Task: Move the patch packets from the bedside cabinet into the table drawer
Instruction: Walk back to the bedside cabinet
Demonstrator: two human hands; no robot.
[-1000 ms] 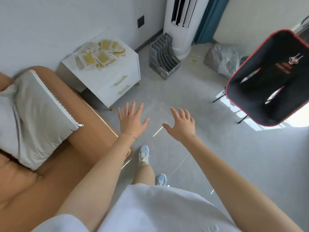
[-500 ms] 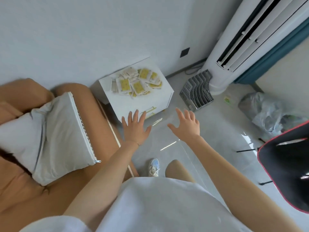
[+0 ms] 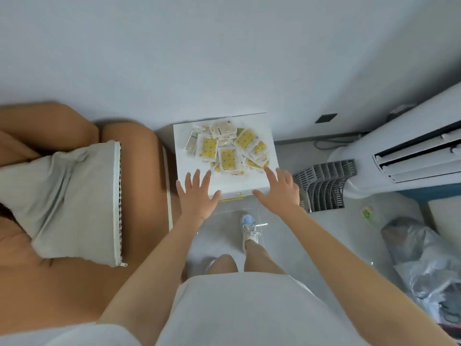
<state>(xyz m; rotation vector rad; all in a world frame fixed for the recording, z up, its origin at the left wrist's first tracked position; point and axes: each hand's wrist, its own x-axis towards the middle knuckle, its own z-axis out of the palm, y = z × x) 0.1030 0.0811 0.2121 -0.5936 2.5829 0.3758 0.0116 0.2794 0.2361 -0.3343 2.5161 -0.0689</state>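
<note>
Bed (image 3: pixel 139 171): is lying along the left, with a grey pillow (image 3: pixel 74 196) resting on it.
Bedside cabinet (image 3: pixel 237 183): is standing against the wall, just beside the bed.
Patch packets (image 3: pixel 227 151): are lying in a loose, overlapping heap over the back and middle of the cabinet top. The heap is running widest from the left edge to the right edge and spilling closest to the right edge.
Left hand (image 3: pixel 197 196): is hovering palm down over the front-left corner.
Right hand (image 3: pixel 279 193): is hovering palm down by the front-right corner.
Fingers (image 3: pixel 270 172): are spreading straight and wide on both hands, holding nothing.
Bearing: the heap is lying straight ahead, toward the wall. The right fingertips are sitting just beside the nearest packets, so that hand is looking nearer, while a bare strip is separating the left.
Table drawer: is not showing.
</note>
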